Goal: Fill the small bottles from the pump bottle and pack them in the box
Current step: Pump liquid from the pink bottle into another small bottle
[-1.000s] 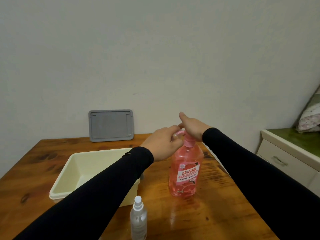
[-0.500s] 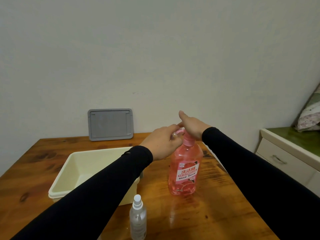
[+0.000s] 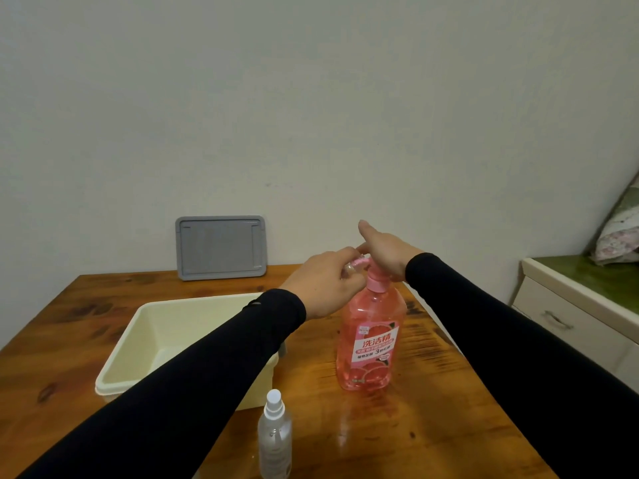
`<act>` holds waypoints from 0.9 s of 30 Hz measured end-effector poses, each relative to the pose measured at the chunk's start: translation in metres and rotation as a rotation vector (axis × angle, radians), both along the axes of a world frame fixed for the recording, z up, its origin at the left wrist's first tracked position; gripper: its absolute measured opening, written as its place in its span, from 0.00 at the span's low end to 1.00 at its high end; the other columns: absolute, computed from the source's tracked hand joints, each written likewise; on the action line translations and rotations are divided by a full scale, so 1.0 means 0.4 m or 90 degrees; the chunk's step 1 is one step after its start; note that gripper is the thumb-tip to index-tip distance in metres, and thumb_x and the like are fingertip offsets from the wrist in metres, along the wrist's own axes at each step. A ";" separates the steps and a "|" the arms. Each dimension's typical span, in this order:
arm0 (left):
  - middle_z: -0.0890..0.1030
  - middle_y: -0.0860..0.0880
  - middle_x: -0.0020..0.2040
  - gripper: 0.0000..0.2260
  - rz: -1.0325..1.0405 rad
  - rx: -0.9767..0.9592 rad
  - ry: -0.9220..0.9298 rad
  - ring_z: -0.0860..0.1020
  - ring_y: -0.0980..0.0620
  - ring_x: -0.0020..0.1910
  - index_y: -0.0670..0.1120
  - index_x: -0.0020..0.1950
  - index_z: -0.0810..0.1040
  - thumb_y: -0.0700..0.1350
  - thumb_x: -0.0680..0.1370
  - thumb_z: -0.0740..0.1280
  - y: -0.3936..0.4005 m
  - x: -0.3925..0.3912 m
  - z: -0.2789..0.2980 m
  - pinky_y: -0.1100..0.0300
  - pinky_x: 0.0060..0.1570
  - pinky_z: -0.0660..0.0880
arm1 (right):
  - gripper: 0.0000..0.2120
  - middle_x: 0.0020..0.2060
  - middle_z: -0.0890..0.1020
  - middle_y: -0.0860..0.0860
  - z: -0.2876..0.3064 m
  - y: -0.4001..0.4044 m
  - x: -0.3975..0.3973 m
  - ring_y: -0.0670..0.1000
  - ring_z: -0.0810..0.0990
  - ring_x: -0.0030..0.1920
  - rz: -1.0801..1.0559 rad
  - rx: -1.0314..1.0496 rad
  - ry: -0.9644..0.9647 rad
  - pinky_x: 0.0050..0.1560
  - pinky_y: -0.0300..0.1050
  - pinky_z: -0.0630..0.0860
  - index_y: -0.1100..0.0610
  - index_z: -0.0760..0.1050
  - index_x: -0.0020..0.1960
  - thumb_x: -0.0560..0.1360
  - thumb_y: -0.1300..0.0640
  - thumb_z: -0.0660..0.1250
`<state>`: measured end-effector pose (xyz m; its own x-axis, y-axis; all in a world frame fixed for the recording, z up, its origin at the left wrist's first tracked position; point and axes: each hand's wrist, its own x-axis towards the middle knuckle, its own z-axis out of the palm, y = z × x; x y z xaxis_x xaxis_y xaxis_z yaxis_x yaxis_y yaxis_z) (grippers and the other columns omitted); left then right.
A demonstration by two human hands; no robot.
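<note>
A pink pump bottle (image 3: 371,344) with a red-and-white label stands upright on the wooden table (image 3: 432,426). My right hand (image 3: 383,250) lies flat on its pump head, fingers stretched out. My left hand (image 3: 321,288) is closed around a small clear bottle (image 3: 348,271) held at the pump's spout; most of that bottle is hidden by my fingers. A small clear spray bottle (image 3: 275,440) with a white top stands near the table's front edge. The cream plastic box (image 3: 193,300) sits to the left, partly covered by my left sleeve.
A grey lid (image 3: 221,247) leans against the wall at the back of the table. To the right, off the table, stands a cream drawer cabinet (image 3: 570,312) with a green top and a patterned cushion (image 3: 619,233).
</note>
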<state>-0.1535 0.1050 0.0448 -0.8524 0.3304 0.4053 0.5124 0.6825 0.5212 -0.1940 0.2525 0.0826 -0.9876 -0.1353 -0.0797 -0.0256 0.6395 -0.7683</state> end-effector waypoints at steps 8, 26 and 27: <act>0.73 0.60 0.41 0.18 0.002 -0.014 0.008 0.74 0.61 0.40 0.52 0.65 0.70 0.55 0.76 0.59 -0.002 0.000 0.015 0.67 0.34 0.68 | 0.36 0.51 0.79 0.56 0.016 -0.001 0.003 0.52 0.73 0.50 -0.013 -0.006 0.004 0.53 0.47 0.66 0.60 0.71 0.68 0.79 0.36 0.41; 0.73 0.60 0.41 0.18 -0.001 0.006 0.005 0.74 0.61 0.40 0.53 0.66 0.70 0.54 0.76 0.60 -0.002 0.001 0.024 0.68 0.34 0.67 | 0.37 0.44 0.77 0.53 0.028 0.001 0.002 0.54 0.71 0.55 -0.009 -0.020 -0.014 0.55 0.48 0.63 0.60 0.69 0.70 0.79 0.35 0.40; 0.73 0.60 0.41 0.18 -0.002 0.007 0.004 0.74 0.60 0.41 0.53 0.65 0.70 0.54 0.76 0.60 -0.001 0.002 0.020 0.67 0.34 0.68 | 0.37 0.45 0.76 0.53 0.024 0.002 0.002 0.52 0.72 0.52 -0.010 -0.023 -0.016 0.54 0.46 0.64 0.61 0.69 0.70 0.79 0.35 0.41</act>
<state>-0.1529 0.1045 0.0528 -0.8491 0.3281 0.4140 0.5172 0.6754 0.5256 -0.1933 0.2532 0.0922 -0.9874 -0.1228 -0.0994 0.0036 0.6114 -0.7914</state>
